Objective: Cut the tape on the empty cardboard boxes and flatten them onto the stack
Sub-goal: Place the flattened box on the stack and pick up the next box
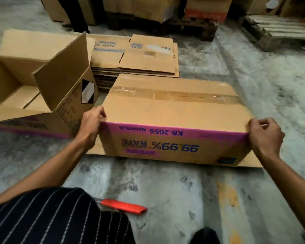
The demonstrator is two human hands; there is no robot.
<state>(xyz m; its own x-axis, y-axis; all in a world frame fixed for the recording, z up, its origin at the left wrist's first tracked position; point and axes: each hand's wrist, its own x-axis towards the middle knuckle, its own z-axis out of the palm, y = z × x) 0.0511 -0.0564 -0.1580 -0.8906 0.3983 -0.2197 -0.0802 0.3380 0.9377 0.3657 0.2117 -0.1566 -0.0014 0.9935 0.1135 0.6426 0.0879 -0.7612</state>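
A taped cardboard box (pixel 174 113) with a pink band and upside-down blue print sits on the floor in front of me. A strip of brown tape (pixel 174 95) runs across its top face. My left hand (pixel 92 125) grips the box's near left corner. My right hand (pixel 265 136) grips its near right corner. Behind the box lies the stack of flattened boxes (pixel 139 59). A red box cutter (pixel 124 206) rests on the floor near my knee, held by neither hand.
An open box (pixel 42 81) with raised flaps stands to the left, close to the taped one. More boxes on a pallet (pixel 165 13) line the back, and a wooden pallet (pixel 280 32) lies at the far right. The floor is grey concrete.
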